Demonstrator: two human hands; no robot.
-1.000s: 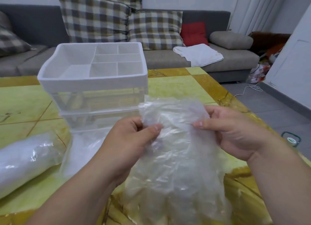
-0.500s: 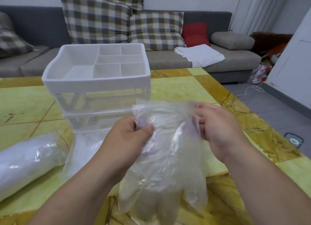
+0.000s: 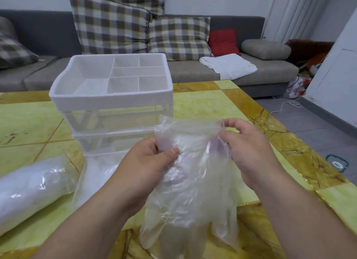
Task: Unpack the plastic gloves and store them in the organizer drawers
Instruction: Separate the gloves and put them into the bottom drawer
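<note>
Above yellow table (image 3: pixel 212 104), both hands (image 3: pixel 146 167) (image 3: pixel 249 152) pinch glove cuff (image 3: pixel 189 131).

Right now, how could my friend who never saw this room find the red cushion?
Find the long grey sofa behind the yellow table. Towards its right end, the red cushion leans on the backrest, above a white cloth. The other cushions are checked or grey; only this one is red.

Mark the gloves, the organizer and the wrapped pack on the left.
gloves (image 3: pixel 195 189), head view, on the crinkled palm area below the cuff.
organizer (image 3: pixel 112 101), head view, on the white front rim of its top tray.
wrapped pack (image 3: pixel 29 193), head view, on its white middle.
</note>
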